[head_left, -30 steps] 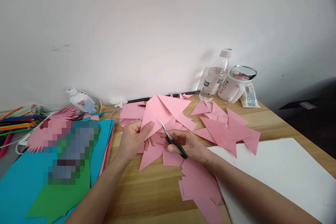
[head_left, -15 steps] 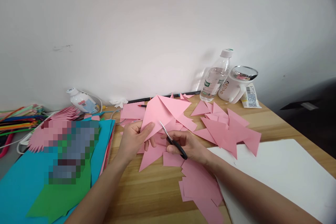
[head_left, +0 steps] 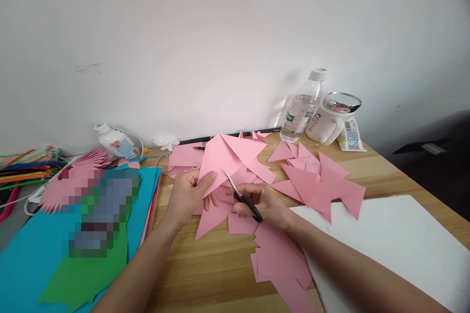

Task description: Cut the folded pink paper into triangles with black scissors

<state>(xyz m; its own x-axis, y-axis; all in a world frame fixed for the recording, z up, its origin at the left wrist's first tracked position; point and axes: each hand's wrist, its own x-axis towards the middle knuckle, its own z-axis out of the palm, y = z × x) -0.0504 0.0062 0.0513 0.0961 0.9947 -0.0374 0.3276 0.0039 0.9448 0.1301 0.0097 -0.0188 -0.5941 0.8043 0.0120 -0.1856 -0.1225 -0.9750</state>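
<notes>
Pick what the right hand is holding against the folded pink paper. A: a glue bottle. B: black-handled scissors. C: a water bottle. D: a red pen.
B: the right hand grips black-handled scissors, blades open at the folded pink paper that the left hand holds.

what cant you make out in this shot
Head view only:
- Blue and green paper sheets: a pixelated patch hides what lies on them.
- Scissors: handles hidden in the right hand.
- Folded pink paper: lower edge behind the left hand.
- White sheet: cut off by the bottom edge.
- Water bottle label: too small.
</notes>
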